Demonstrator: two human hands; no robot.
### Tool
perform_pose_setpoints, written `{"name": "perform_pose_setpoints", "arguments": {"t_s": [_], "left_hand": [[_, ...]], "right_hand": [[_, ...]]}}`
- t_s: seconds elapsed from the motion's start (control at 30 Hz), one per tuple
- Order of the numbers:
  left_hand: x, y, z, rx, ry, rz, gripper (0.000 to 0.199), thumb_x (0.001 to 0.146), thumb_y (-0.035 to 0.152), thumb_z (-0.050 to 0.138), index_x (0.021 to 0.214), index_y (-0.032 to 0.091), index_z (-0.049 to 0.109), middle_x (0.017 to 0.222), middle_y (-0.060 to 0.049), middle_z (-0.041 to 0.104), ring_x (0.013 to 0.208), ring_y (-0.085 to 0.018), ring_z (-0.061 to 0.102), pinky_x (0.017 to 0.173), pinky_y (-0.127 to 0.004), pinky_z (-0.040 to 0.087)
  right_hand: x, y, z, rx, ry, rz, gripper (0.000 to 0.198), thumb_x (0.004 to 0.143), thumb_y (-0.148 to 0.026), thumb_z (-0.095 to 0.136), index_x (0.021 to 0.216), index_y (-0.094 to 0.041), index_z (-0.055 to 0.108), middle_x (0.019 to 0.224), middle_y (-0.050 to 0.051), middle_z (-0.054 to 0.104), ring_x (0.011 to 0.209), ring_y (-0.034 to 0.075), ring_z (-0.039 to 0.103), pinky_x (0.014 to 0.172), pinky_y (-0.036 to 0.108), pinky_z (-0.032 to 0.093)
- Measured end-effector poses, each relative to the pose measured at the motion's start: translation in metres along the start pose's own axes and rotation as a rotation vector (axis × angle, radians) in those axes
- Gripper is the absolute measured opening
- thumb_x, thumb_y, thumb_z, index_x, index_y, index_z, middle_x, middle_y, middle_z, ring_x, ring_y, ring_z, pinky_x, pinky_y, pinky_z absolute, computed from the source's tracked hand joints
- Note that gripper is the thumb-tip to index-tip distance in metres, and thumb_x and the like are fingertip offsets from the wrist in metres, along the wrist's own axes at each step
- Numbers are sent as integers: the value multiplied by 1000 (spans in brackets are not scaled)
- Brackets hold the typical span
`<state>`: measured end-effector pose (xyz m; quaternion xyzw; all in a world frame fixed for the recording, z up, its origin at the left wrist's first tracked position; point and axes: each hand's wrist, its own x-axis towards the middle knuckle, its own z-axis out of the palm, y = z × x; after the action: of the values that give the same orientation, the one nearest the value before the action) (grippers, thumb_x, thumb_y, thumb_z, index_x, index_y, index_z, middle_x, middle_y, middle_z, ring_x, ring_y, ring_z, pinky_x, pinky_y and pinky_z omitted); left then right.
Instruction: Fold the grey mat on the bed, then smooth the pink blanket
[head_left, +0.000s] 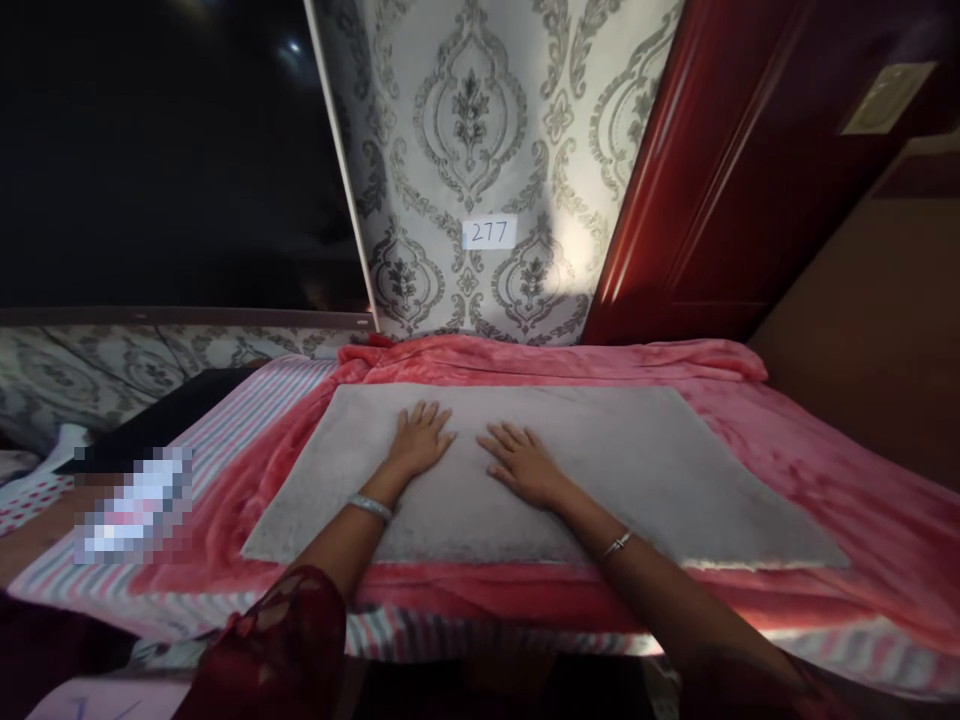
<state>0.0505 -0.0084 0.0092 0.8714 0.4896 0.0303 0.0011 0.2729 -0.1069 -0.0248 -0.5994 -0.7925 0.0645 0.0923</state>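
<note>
The person's left hand [420,442] and right hand [526,468] lay flat, palms down and fingers spread, on a grey mat [465,520], near but not touching each other. A bangle [370,507] was noted on the left forearm and a thin bracelet [617,543] on the right. The mat rested on a pink-red blanket [810,450], itself spread over a striped cloth [251,415]. Behind, patterned wallpaper [472,130] bore a label [490,232] reading "277", between a dark screen [165,150] and a glossy red panel [697,170].
</note>
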Motion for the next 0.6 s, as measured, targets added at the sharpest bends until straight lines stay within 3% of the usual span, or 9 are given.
{"name": "perform_pose_setpoints", "arguments": {"t_s": [0.1,0.23,0.47,0.53,0.6], "left_hand": [[0,-5,13,8,9,-5,60,104,50,35,159,26,41,169,-9,31,158,-33,21,126,-59,17],[1,-8,15,19,20,-1,60,104,49,35,159,25,42,169,-10,32,157,-34,23,125,-60,19],[1,-6,11,-3,15,-8,60,103,49,37,159,25,42,168,-9,33,158,-33,23,125,-59,19],[1,-7,11,-10,10,-16,60,103,48,37,159,25,43,168,-9,33,158,-33,23,126,-58,18],[2,-7,11,-22,8,-17,60,103,47,38,158,25,44,168,-10,33,157,-33,24,126,-59,18]], "right_hand": [[-1,24,-1,-37,10,57,62,104,-56,32,162,-34,33,171,4,25,158,28,20,125,56,18],[-21,98,-21,-118,19,384,61,105,-52,29,162,-31,34,171,5,25,157,29,23,124,55,22],[-118,227,-37,-150,127,891,65,103,-55,21,161,-31,37,170,7,29,154,34,30,120,63,28],[-134,243,-41,-111,143,1016,67,102,-57,19,161,-29,39,170,10,29,153,38,30,116,69,30],[-130,239,-48,-120,172,1095,68,103,-56,19,158,-26,43,168,14,31,153,41,30,113,73,30]]}}
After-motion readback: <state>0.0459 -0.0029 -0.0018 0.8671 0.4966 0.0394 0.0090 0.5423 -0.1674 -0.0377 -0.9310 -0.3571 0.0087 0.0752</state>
